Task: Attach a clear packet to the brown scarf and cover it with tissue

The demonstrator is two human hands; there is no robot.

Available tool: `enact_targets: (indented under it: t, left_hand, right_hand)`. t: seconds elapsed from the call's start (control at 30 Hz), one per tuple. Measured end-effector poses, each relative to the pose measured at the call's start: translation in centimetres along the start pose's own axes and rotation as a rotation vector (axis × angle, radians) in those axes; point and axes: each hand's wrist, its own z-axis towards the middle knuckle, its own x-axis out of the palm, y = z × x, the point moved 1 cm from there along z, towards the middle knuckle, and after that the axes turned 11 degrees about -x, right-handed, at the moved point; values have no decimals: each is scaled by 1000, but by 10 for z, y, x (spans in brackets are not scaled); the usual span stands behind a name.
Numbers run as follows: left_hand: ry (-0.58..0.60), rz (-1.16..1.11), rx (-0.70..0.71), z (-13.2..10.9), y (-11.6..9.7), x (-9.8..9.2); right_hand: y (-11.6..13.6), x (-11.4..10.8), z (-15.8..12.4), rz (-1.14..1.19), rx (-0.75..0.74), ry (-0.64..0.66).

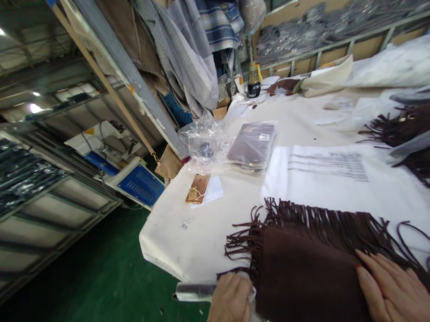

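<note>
Fringed dark-brown panel (311,272), matte and suede-like, lies at the near right of a cream cloth-covered table (170,252). Strips cut narrow, ragged along its far and left edges. Beyond it: smooth white sheet (323,187) with faint dark lines. Far left of that, crumpled clear film (208,137) beside a flat, taupe plastic-wrapped packet (252,143). Right hand (393,286): open, palm down on the panel. Left hand (228,302): curled closed, gripping a shiny grey strip (194,291) at the panel's left edge. Left on table: glossy gold phone (198,189).
</note>
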Motion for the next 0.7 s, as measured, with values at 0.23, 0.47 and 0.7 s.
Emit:
enact_targets:
  t: [0.23,0.47,0.7]
  left_hand:
    - [-58,349,-47,-28,10,9]
    - [50,550,-276,-8,21,-21]
    - [216,155,-327,-11,11,-5]
  right_hand:
    - [1,1,0,17,2,-18]
    - [-3,2,-4,28,-11,27]
    - [-1,1,-1,4,1,12]
